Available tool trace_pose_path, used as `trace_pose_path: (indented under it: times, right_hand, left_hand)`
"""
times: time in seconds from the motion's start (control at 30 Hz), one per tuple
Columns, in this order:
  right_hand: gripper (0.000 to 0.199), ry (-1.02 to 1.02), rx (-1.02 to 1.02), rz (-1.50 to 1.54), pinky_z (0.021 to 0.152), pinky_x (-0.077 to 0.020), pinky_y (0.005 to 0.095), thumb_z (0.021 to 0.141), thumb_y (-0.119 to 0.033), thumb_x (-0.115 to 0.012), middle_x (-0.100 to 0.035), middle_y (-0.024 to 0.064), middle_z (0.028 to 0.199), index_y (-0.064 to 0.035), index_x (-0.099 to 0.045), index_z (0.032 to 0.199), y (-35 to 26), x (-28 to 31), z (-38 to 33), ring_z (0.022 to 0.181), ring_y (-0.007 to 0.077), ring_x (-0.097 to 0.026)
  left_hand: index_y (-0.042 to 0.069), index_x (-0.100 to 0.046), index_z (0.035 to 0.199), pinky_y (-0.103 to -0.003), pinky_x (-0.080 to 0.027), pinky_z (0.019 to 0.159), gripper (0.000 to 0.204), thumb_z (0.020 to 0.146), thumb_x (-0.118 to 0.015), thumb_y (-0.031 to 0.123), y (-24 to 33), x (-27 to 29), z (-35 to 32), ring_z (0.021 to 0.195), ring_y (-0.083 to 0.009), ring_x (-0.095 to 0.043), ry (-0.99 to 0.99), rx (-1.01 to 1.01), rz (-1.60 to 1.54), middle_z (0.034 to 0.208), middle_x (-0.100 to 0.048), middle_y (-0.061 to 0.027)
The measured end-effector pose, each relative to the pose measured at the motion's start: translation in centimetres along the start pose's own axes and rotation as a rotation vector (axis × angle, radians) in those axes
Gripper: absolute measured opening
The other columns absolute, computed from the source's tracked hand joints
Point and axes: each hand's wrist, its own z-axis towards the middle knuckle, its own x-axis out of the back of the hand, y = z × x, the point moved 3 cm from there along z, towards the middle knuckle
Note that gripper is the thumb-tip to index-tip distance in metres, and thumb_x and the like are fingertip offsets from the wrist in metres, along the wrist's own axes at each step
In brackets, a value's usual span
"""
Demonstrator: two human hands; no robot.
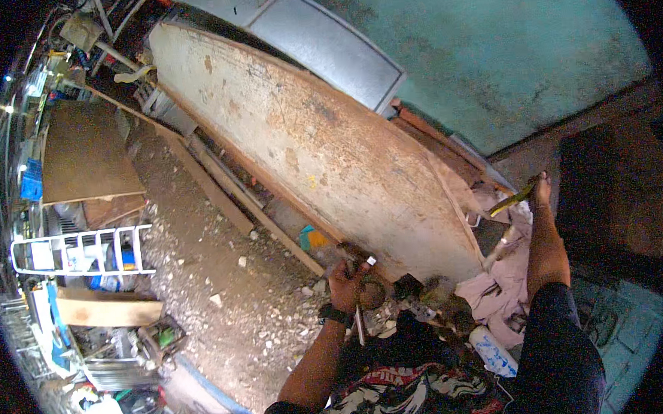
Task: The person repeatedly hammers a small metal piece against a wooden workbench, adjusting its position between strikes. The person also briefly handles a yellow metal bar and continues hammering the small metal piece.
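A long, worn wooden panel (291, 149) with flaking pale paint lies diagonally before me, brown along its edges. Close to its lower edge, my left hand (343, 287) is closed, with a dark wristband on that wrist. A small white piece (370, 261) shows beside its fingers, and a thin silver bar (361, 327) shows just below; what the fingers grip is unclear. Out to the right, my right hand (543, 187) is closed on a slim yellow-and-dark strip (512, 200), which points left toward the panel's near end. The strip's exact kind cannot be made out.
Wooden planks (233, 197) lie along the panel's left side, over rubble-strewn ground (216, 288). Farther left are a white ladder-like rack (86, 252) and a brown board (89, 152). A teal wall (488, 49) rises at the right, and pinkish cloth (493, 292) lies near me.
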Motion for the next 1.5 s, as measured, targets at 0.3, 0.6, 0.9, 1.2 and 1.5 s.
trace_pose_path:
  times: [0.3,0.6,0.9,1.2,1.5]
  right_hand:
    - [0.064,-0.055,-0.095,0.033,0.070,-0.0537,0.0448,0.098,-0.049,-0.058,-0.061,0.0105,0.106,-0.0049,-0.038,0.140,16.3,0.2,10.6,0.089,0.0279,-0.061]
    - [0.064,-0.151,0.329,-1.070,0.119,-0.0250,0.0600,0.097,-0.048,-0.054,-0.052,0.0156,0.146,-0.0173,-0.042,0.152,15.7,3.4,13.3,0.139,0.0430,-0.038]
    - [0.054,0.166,0.537,-0.448,0.101,-0.0485,0.0413,0.099,-0.028,-0.062,-0.061,0.0200,0.132,0.0035,-0.050,0.141,-14.8,-4.1,-7.4,0.118,0.0331,-0.060]
    - [0.029,-1.131,0.732,-0.006,0.091,-0.0523,0.0314,0.098,-0.019,-0.068,-0.072,0.0056,0.112,-0.0024,-0.069,0.121,-39.2,-25.6,-66.5,0.097,0.0129,-0.065]
    - [0.023,-1.220,0.202,0.393,0.082,-0.0502,0.0277,0.097,-0.021,-0.070,-0.071,0.0027,0.096,-0.0010,-0.071,0.107,-36.6,-26.9,-77.4,0.087,0.0113,-0.062]
  left_hand:
    - [0.008,-0.066,0.096,-0.027,-0.046,0.056,0.006,0.094,-0.071,0.011,-0.9,2.4,-1.4,0.067,-0.0090,-0.058,-0.136,0.357,-0.394,0.080,-0.067,0.0008]
    - [0.007,-0.060,0.106,-0.029,-0.037,0.051,0.014,0.101,-0.058,0.019,4.0,11.7,-5.0,0.056,-0.0135,-0.044,-0.116,0.489,-1.235,0.073,-0.053,-0.0026]
    - [0.008,-0.063,0.107,-0.027,-0.033,0.053,0.025,0.102,-0.055,0.031,10.4,19.6,-8.0,0.057,-0.0112,-0.040,-0.232,0.372,-1.267,0.069,-0.043,0.0037]
    - [0.005,-0.060,0.101,-0.025,-0.034,0.052,0.021,0.103,-0.055,0.025,15.9,27.4,-12.8,0.056,-0.0078,-0.041,-0.607,0.100,-1.244,0.066,-0.044,0.0053]
    - [0.015,-0.057,0.103,-0.025,-0.036,0.050,0.012,0.103,-0.056,0.027,16.8,30.9,-17.4,0.055,-0.0083,-0.043,-0.660,-0.012,-1.155,0.070,-0.048,0.0034]
